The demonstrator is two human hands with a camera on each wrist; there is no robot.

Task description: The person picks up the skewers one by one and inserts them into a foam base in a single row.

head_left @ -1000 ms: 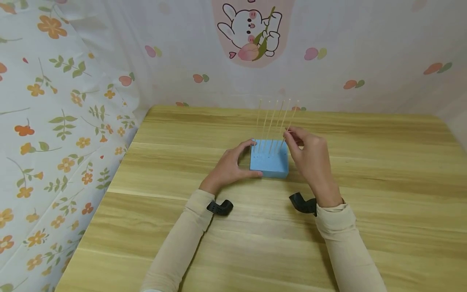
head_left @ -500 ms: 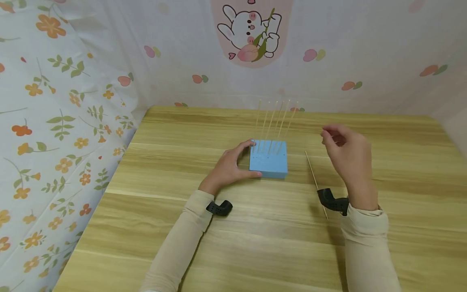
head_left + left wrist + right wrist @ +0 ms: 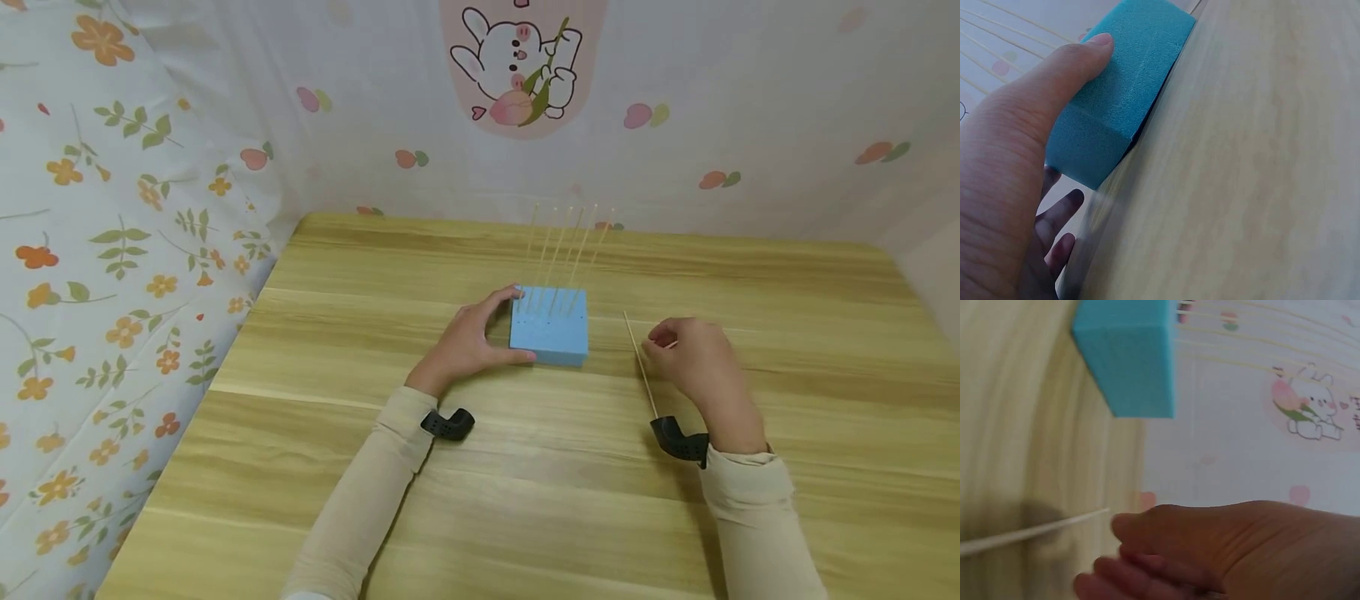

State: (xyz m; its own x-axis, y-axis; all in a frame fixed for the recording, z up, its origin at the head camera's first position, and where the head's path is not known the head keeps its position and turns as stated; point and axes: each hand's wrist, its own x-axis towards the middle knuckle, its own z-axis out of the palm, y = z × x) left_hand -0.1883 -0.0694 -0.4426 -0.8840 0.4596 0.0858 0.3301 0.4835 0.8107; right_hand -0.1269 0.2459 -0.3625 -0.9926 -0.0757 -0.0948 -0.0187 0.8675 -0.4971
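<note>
In the head view, my left hand (image 3: 465, 342) spans the left side of a light blue foam block (image 3: 551, 333). Its thumb lies along the front face (image 3: 1132, 75) and a finger hooks the back corner. Several thin wooden skewers (image 3: 558, 250) stand upright in the block's top, and small holes show there. To the right, my right hand (image 3: 697, 358) is low over the table with fingers bent, right beside a loose skewer (image 3: 637, 358) lying there. A thin pale strip shows among its fingers; I cannot tell whether they pinch it.
The wooden table (image 3: 480, 500) runs back to a printed cloth (image 3: 375, 100) with a rabbit picture. A floral cloth (image 3: 127, 250) hangs along the left. Black curved pieces (image 3: 450, 425) sit on both wrists, the right one overlapping the loose skewer.
My right hand has left the rightmost standing skewer, moved right, then come down beside the loose skewer on the table. My left hand has stayed on the block.
</note>
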